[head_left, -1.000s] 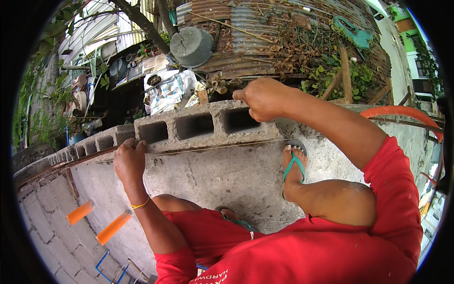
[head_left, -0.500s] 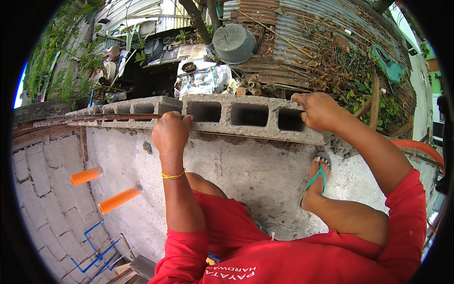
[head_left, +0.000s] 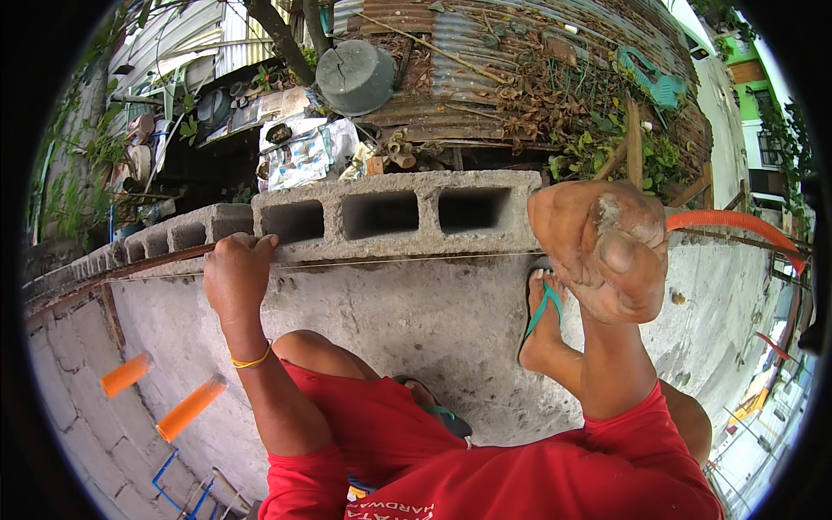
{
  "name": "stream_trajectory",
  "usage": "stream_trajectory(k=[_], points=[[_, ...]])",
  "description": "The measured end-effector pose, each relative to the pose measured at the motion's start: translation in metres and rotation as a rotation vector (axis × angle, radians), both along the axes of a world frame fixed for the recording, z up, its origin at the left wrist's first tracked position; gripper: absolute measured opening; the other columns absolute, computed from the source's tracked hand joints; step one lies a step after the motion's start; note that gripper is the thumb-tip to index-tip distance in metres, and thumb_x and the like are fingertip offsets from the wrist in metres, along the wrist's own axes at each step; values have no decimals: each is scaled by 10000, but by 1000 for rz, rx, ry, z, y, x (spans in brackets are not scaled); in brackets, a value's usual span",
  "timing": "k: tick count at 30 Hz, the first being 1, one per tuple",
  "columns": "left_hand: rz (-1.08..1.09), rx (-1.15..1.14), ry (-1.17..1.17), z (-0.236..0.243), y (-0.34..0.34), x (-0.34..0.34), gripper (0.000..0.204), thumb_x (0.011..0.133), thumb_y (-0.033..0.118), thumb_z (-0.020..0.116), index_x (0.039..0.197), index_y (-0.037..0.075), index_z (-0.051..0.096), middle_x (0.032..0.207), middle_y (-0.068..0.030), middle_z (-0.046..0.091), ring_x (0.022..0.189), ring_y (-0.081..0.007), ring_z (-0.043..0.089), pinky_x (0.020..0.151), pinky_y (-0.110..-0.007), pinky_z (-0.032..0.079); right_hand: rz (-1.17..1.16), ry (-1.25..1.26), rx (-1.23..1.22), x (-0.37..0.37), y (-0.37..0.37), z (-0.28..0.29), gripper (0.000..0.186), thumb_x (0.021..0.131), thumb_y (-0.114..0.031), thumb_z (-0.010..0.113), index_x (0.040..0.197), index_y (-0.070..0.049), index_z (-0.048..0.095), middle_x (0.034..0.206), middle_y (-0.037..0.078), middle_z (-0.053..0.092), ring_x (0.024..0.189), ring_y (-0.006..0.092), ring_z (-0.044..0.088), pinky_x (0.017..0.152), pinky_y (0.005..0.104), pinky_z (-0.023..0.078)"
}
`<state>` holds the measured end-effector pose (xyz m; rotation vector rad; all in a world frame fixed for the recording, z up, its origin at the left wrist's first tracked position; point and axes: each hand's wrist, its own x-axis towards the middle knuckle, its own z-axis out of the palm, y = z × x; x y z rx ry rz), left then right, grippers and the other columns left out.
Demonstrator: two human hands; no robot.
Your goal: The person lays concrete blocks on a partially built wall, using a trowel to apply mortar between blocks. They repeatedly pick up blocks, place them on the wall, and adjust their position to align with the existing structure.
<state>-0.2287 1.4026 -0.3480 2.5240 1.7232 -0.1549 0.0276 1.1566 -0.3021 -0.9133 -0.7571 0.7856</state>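
My left hand is closed at the near left corner of a hollow concrete block, where the end of a rusty steel bar runs into its fingers. Its thumb lies against the block's edge. Raised close to the view beyond the block's right end, my right hand is curled into a fist, and nothing sticks out of it. The block lies in a row along the wall top, its cells facing up. A thin string stretches along its near side.
A plastered wall drops below the blocks. Orange pipes stick out at left, and an orange corrugated hose curves at right. Beyond lie rusty roofing sheets, a grey tub and leaves. My sandalled foot is beneath the block.
My right hand has let go of the block's right end and risen toward the view as a fist. The left hand stays at the left corner. The whole view has shifted right.
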Motion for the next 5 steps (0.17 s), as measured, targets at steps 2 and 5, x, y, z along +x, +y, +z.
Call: stream_trajectory(k=[2, 5], points=[[7, -11, 17, 2, -1, 2, 362, 767, 422, 762, 741, 63, 723, 758, -194, 683, 762, -404, 676, 672, -464, 535, -42, -66, -140, 0, 2, -29, 351, 859, -141, 638, 582, -52, 443, 540, 0, 389, 509, 108, 330, 464, 322, 260], [28, -31, 47, 11, -4, 6, 381, 753, 440, 770, 765, 61, 730, 743, -194, 680, 770, -402, 678, 687, -464, 536, -93, -322, -363, 1, 6, -75, 361, 857, -142, 637, 574, -72, 424, 547, 31, 385, 517, 169, 355, 481, 343, 299]])
